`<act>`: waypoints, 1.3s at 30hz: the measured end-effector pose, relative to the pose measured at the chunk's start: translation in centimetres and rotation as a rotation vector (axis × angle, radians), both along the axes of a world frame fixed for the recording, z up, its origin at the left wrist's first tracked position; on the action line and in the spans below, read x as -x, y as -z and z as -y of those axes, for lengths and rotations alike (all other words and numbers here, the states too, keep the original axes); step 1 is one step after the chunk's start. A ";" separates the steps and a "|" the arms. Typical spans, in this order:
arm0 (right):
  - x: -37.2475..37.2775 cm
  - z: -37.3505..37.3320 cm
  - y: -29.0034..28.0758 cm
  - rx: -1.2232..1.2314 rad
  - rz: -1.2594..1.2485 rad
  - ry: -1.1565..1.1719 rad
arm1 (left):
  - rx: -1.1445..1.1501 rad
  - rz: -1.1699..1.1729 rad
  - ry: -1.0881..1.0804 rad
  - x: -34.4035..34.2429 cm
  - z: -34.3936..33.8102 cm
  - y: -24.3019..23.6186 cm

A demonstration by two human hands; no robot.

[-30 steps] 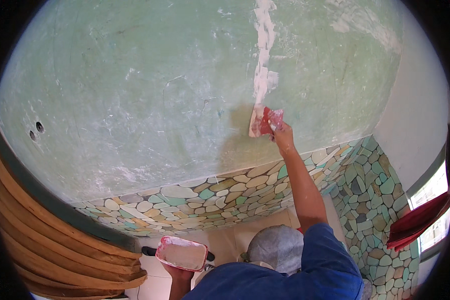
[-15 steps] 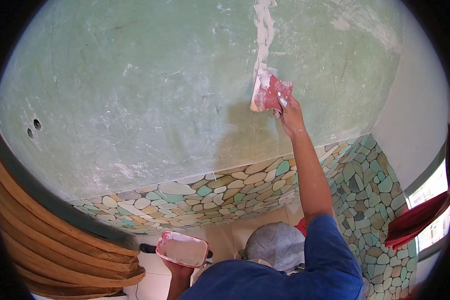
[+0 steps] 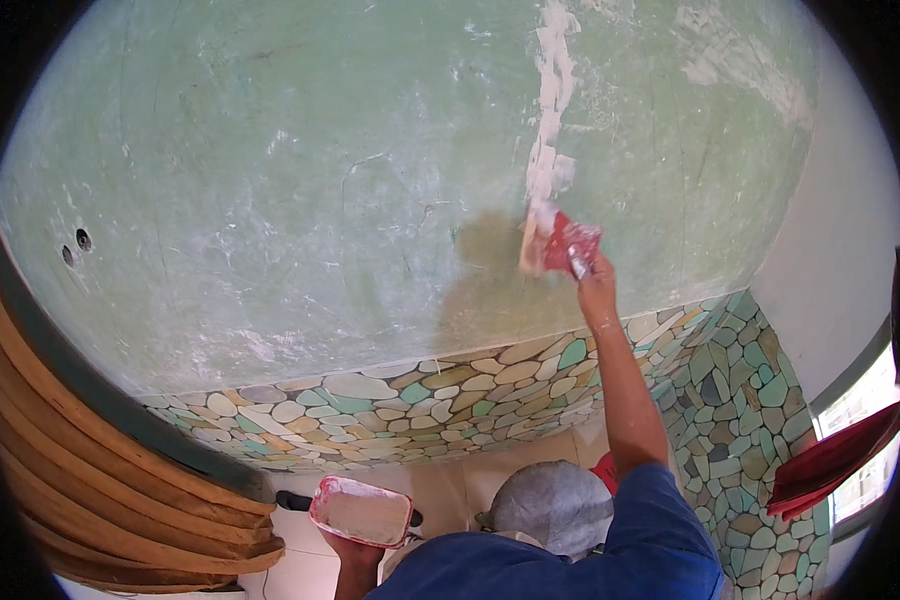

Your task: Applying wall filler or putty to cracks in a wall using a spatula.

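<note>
My right hand [image 3: 595,282] grips a red putty scraper [image 3: 575,240] smeared with white, its pale edge against the green wall [image 3: 300,230]. A rough vertical strip of white putty [image 3: 552,80] runs upward from the blade, which is slightly blurred. Low in the view, my left hand [image 3: 348,545] holds a red-rimmed rectangular container [image 3: 360,510] of pale putty from beneath; its fingers are mostly hidden under it.
Pebble-patterned tiling [image 3: 440,390] lines the lower wall and right corner. A brown curtain [image 3: 110,450] hangs at left, a red cloth [image 3: 830,455] beside the right window [image 3: 860,480]. A grey round object [image 3: 550,505] sits on the tiled floor [image 3: 295,535]. Two dark holes [image 3: 83,240] mark the wall.
My right hand and the scraper rose along the putty strip, then came back down, now lower than half a second ago. My left hand and container have barely moved.
</note>
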State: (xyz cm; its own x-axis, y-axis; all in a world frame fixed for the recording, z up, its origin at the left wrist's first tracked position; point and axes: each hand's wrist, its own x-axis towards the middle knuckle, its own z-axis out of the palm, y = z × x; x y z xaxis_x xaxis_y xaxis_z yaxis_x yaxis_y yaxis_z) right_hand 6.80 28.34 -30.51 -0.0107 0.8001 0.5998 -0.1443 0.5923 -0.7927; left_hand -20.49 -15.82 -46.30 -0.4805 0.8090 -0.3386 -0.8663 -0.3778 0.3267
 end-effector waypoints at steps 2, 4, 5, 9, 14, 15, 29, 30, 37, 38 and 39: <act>-0.4 2.0 -4.1 -0.316 0.180 0.246 | 0.005 -0.003 -0.013 -0.1 -0.1 -0.4; -0.1 3.4 -6.8 -0.630 0.360 0.493 | 0.012 -0.007 -0.024 -0.4 -0.1 -1.0; 0.5 3.8 -7.5 -0.707 0.418 0.586 | 0.017 -0.011 -0.031 -0.5 -0.3 -1.4; 1.7 2.6 -7.9 -0.872 0.638 0.825 | 0.004 -0.007 -0.005 -0.7 -0.8 -1.7; 2.3 0.2 -3.3 -0.879 0.674 0.815 | 0.002 0.009 0.002 -0.6 -1.0 -0.9; 2.4 0.1 -2.1 -0.889 0.674 0.760 | 0.004 0.017 0.002 -0.6 -0.9 -1.0; 1.7 1.2 -5.5 -0.944 0.614 0.740 | -0.028 -0.042 0.037 -0.3 -0.7 -0.5; 1.7 1.0 -6.1 -0.925 0.632 0.777 | -0.035 -0.033 0.042 -0.5 -0.9 -0.5; 2.7 1.7 0.3 -0.852 0.716 0.586 | -0.048 -0.030 0.043 -0.5 -0.3 0.5; 2.5 2.4 1.0 -0.856 0.716 0.585 | -0.052 -0.029 0.041 -0.4 0.0 0.6; 2.5 3.4 1.1 -0.832 0.693 0.537 | -0.033 -0.037 0.031 -0.3 0.2 0.6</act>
